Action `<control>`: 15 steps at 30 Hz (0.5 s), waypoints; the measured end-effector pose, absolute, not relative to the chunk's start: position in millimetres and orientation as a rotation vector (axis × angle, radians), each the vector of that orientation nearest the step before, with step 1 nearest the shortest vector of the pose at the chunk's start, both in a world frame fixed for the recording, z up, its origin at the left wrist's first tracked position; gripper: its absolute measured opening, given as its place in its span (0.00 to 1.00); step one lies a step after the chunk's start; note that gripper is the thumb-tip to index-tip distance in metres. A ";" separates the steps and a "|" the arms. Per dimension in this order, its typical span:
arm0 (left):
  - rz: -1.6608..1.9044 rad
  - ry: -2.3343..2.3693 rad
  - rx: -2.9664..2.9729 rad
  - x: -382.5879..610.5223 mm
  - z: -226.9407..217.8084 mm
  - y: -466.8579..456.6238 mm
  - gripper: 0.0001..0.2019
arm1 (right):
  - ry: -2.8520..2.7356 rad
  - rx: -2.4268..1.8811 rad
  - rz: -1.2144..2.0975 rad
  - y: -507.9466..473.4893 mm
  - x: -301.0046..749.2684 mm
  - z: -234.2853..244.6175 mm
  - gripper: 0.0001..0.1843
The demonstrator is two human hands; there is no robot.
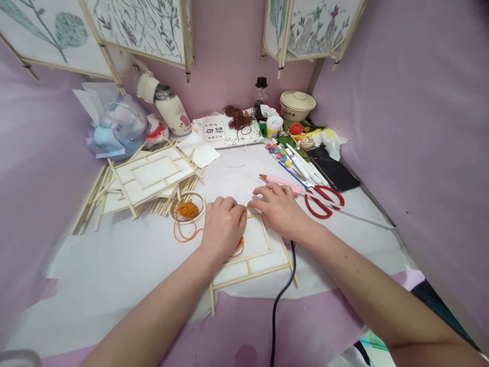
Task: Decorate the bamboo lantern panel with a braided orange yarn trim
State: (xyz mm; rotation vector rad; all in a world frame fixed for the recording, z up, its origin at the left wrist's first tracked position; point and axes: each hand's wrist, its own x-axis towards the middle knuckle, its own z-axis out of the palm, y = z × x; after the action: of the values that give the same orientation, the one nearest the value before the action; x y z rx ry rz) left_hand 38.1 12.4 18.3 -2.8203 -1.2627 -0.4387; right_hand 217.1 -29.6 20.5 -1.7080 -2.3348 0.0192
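A wooden lattice frame backed with white paper (267,261) lies flat in front of me. Over its far edge, my left hand (224,224) is closed, its fingertips pinched together. My right hand (278,208) meets it there with thumb and index finger pinched, the other fingers slightly raised. A tiny bit of what looks like orange yarn shows between the fingertips. More orange yarn (239,246) lies looped on the paper, partly hidden under my left hand. One strand runs left to an orange yarn ball (188,209) inside a round ring (173,211).
Red-handled scissors (318,204), a pink glue gun (280,182) with black cord (280,295), white markers (301,164) and a phone (336,171) lie right. Stacked lattice frames (153,168) stand left, a bottle (173,112) behind. Paper lanterns (141,30) hang above.
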 end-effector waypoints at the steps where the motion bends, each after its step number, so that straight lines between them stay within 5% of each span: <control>1: -0.451 -1.260 -2.823 37.6 17.4 12.7 0.13 | -2.339 -1.710 0.020 -28.6 216.9 19.3 0.16; 15: -0.518 -1.241 -2.842 34.7 12.8 12.6 0.12 | -2.308 -1.749 -0.006 -26.3 211.9 19.1 0.18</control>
State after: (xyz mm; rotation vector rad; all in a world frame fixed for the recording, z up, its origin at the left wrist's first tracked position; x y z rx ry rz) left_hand 34.7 12.6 12.8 -2.8418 -1.2406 -0.5181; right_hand 211.9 -26.3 19.1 -1.7487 -2.3082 -0.0060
